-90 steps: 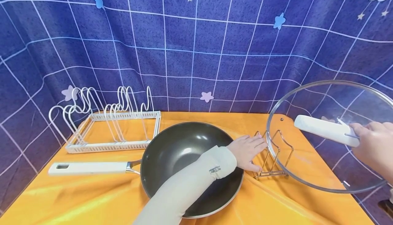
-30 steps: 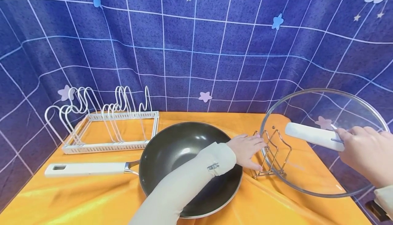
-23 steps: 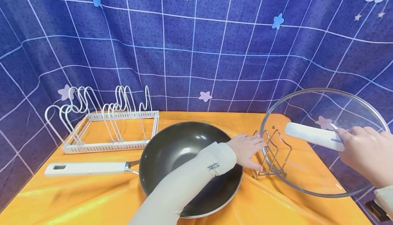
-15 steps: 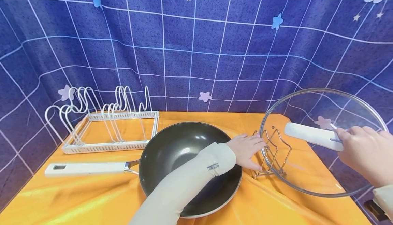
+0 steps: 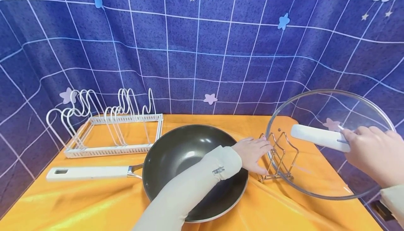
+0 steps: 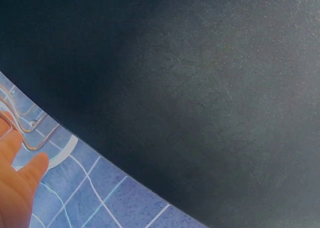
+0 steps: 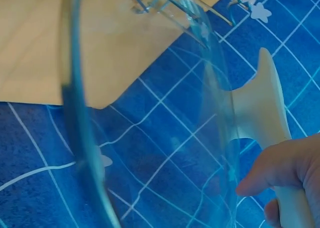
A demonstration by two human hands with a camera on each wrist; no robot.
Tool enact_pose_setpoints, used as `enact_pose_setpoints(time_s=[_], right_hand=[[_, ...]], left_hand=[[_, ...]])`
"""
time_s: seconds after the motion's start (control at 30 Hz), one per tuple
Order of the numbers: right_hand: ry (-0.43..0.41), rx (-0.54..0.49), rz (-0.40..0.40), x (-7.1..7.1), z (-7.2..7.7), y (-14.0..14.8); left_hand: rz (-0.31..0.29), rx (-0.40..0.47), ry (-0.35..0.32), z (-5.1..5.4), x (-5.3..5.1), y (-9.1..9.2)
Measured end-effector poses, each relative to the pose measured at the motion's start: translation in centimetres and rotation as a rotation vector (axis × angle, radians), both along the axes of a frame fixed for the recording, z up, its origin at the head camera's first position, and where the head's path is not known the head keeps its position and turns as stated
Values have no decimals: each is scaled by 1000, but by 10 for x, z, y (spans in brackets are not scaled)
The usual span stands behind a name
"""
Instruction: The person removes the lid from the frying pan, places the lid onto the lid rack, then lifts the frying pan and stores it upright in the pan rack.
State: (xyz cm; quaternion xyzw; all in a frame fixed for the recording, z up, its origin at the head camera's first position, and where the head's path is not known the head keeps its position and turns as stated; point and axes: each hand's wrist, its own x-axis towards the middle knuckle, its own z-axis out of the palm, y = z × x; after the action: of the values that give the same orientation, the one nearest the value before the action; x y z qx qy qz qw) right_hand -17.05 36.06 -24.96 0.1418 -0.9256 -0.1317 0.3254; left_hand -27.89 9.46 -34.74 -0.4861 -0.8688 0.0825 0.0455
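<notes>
A clear glass lid (image 5: 328, 169) with a steel rim stands nearly upright, its left edge in the small wire lid rack (image 5: 274, 177). My right hand (image 5: 375, 150) grips the lid's white handle (image 5: 318, 137); the right wrist view shows the thumb (image 7: 272, 170) against that handle. My left hand (image 5: 252, 154) reaches across the pan, fingers extended at the wire rack's left side, fingertips by the lid's rim. Under the left forearm lies a dark wok-shaped frying pan (image 5: 189, 157). Its dark surface fills most of the left wrist view, with the left hand (image 6: 15, 183) at the edge.
A white pan rack (image 5: 110, 149) with looped dividers stands at the back left. The pan's long white handle (image 5: 88, 173) points left in front of it. An orange cloth (image 5: 104, 206) covers the table, and a blue gridded curtain (image 5: 189, 66) hangs behind.
Since three seconds ago, the right hand and the lid have shifted left and the lid's tilt has changed slightly. The left hand stays at the wire rack. The pan has hardly moved.
</notes>
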Motion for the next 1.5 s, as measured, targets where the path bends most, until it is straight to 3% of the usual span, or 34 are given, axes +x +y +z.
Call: enact_pose_setpoints(time_s=[0.1, 0.33, 1.1, 1.5], right_hand=[[-24, 12, -2, -2, 3, -1], [28, 20, 40, -7, 5, -4], [-51, -12, -25, -9, 8, -6], [-93, 17, -48, -13, 10, -5]], left_hand=[[-3, -1, -2, -1, 0, 0], [-8, 3, 6, -2, -1, 0], [-23, 27, 15, -6, -2, 1], [-26, 25, -22, -4, -5, 1]])
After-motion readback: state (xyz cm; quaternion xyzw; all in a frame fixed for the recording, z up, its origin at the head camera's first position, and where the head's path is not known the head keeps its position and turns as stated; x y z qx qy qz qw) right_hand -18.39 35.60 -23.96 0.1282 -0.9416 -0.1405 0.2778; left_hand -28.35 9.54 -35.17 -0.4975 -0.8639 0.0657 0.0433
